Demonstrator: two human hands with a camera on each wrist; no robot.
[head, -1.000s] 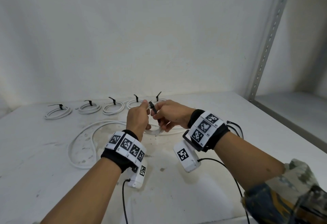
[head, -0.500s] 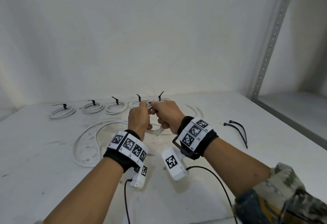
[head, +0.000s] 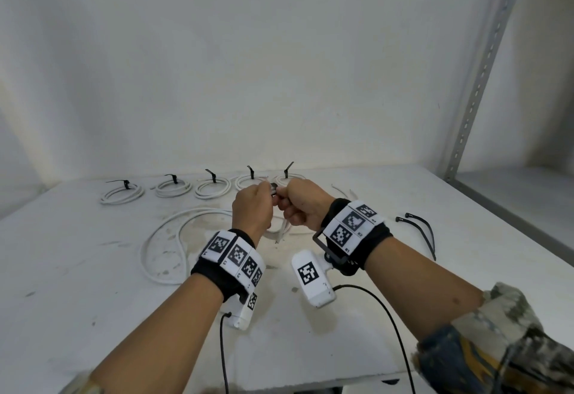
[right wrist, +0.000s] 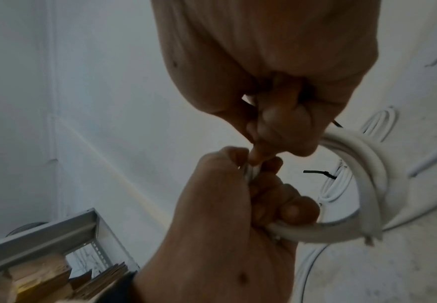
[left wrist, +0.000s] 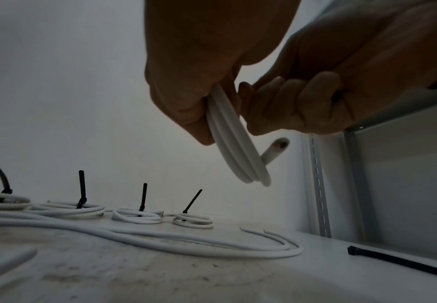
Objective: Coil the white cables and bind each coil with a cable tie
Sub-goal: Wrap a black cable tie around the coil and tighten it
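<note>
My left hand (head: 266, 191) grips a small white cable coil (head: 282, 229) lifted above the table; its loops hang below my fist (left wrist: 238, 143). My right hand (head: 284, 193) is curled knuckle to knuckle against it and pinches a black cable tie (head: 274, 189) at the top of the coil. In the right wrist view the coil (right wrist: 362, 184) curves out to the right of both hands, and a thin black tail of the tie (right wrist: 338, 124) pokes out behind my right fingers (right wrist: 277, 123). How the tie wraps the coil is hidden by my fingers.
Several tied coils (head: 172, 189) with upright black tails lie in a row at the back of the white table (head: 77, 285). A long loose white cable (head: 161, 247) sprawls left of my hands. Two spare black ties (head: 419, 229) lie right, short cable offcuts (head: 341, 190) behind.
My right wrist has swung left and closer to the left hand, uncovering the spare ties. The tie's black tail that stood up between my hands now shows only as a short stub.
</note>
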